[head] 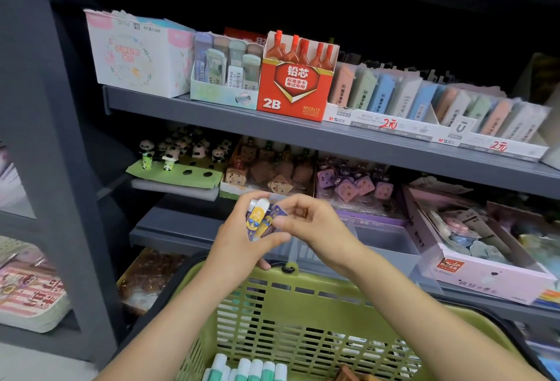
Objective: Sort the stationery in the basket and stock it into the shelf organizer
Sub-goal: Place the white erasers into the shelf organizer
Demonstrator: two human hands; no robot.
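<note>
Both hands meet just above the green basket (303, 305). The left hand (242, 238) grips a small bunch of erasers (260, 220), yellow and purple wrappers showing between its fingers. The right hand (309, 223) curls in from the other side, thumb and fingertips pinching at the bunch's purple edge, though blur hides exactly what it grasps. Inside the basket, at its near edge, lies a row of white and teal sticks (251, 368). Beyond the basket, a clear organizer (378, 247) sits on the shelf, with a pink box (485, 265) to its right. Up above the basket stands a red 2B lead box (295, 83).
</note>
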